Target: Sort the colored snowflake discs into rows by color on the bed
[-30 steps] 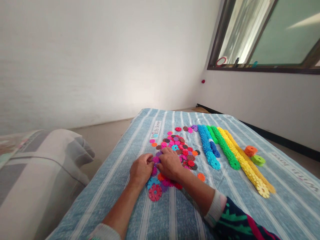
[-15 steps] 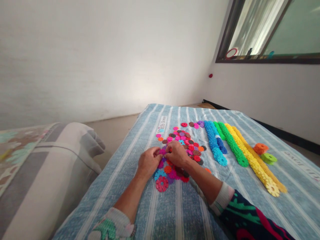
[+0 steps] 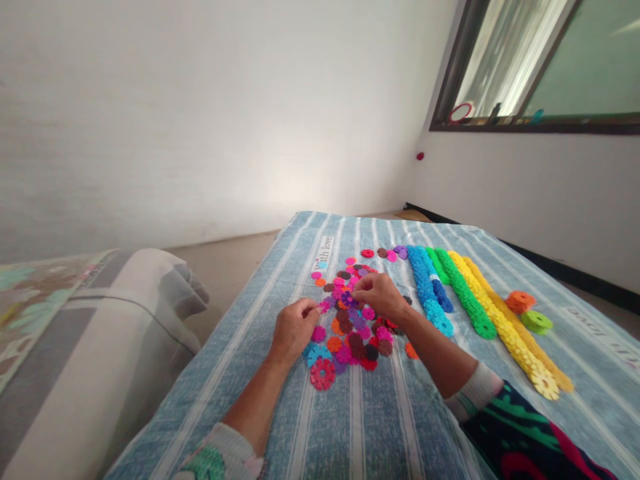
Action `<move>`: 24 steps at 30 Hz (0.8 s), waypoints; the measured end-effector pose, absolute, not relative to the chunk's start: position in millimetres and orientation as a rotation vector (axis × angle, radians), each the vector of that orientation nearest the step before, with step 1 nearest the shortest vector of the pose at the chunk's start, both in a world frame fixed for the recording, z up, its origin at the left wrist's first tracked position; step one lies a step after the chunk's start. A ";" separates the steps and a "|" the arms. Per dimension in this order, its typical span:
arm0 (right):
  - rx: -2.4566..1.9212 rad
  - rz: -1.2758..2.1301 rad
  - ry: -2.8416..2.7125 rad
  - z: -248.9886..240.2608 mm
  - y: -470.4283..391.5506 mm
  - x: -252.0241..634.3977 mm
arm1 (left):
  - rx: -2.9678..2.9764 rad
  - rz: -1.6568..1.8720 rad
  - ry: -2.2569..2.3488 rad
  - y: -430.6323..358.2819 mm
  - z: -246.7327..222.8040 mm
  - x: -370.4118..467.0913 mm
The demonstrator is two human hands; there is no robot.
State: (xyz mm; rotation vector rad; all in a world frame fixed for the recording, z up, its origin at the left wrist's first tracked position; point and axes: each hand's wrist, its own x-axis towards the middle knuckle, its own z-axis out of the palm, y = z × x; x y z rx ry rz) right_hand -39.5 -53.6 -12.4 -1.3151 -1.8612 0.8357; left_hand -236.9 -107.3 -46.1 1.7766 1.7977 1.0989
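Observation:
Between thumb and fingers, my left hand (image 3: 296, 329) pinches a small pink disc (image 3: 325, 306) at the left side of a loose pile. My right hand (image 3: 381, 296) is over the pile's upper right, its fingertips pressed together; a purple disc (image 3: 347, 298) lies at or just beside them, and whether they grip it is unclear. Notched discs in pink, brown, orange, purple and black make up the pile. A large red-pink disc (image 3: 323, 374) lies at its near edge, beside light blue ones (image 3: 317, 353).
To the right lie overlapping rows of blue (image 3: 423, 283), green (image 3: 465, 295) and yellow discs (image 3: 505, 323), with small orange (image 3: 520, 301) and lime stacks (image 3: 537, 322). A striped cloth (image 3: 240, 400) covers the surface. Grey-white fabric (image 3: 135, 313) stands at left.
My right hand has moved right and slightly up, away from my left hand, uncovering more discs. My left hand stays nearly in place with a pink disc between its fingertips.

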 end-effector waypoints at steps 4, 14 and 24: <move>-1.345 0.827 -1.693 -5.8 -31.3 -2.1 | 1.826 1.028 1.835 -109.1 -41.3 -235.6; -1.500 0.769 -1.356 3.4 27.5 67.8 | 1.819 0.910 1.927 -106.3 -41.3 -237.9; -1.803 0.683 -1.269 -0.3 114.1 103.3 | 1.702 0.983 1.969 -99.5 -54.1 -248.6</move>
